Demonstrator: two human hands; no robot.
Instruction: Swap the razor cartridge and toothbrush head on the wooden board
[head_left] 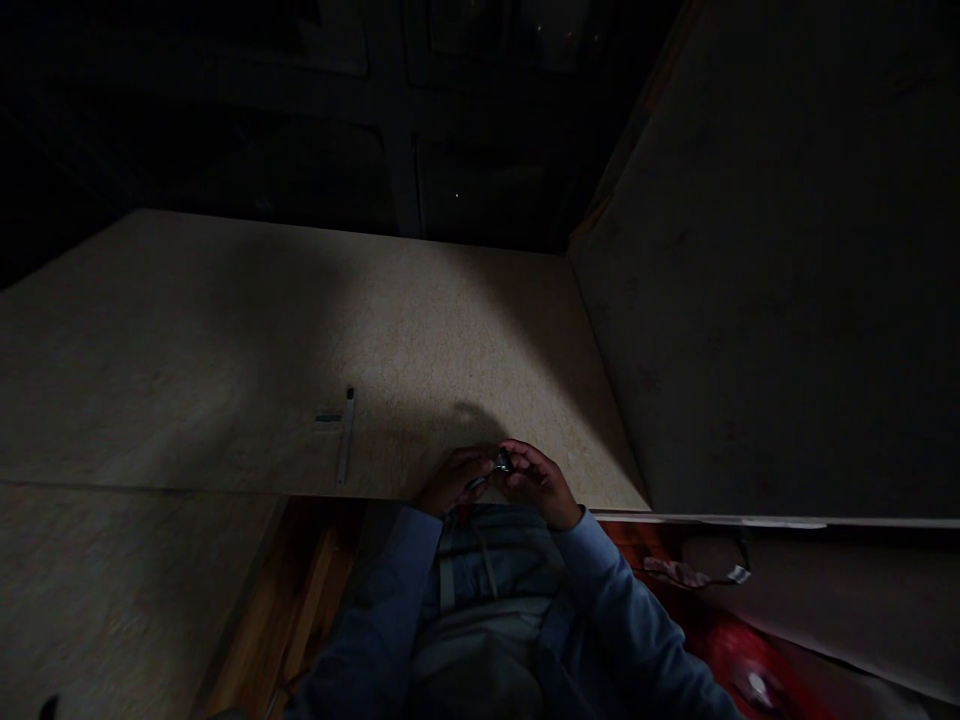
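Close together over the table's front edge, my two hands meet at a small dark, shiny object (502, 461); dim light hides its exact kind. My right hand (541, 485) pinches it with curled fingers. My left hand (455, 480) is closed from the other side, and a thin, pale rod-like part (478, 483) shows at its fingers. Whether this rod joins the dark object, I cannot tell. To the left lie a slim pale stick with a dark tip (346, 440) and, beside it, a short dark flat piece (328, 418).
The speckled beige tabletop (420, 320) spreads ahead, with a wall (780, 270) rising on its right. Behind is a dark window (480, 150). A second beige surface (105, 590) lies at lower left. Below right are a cable (720, 580) and a blurred red item (750, 660).
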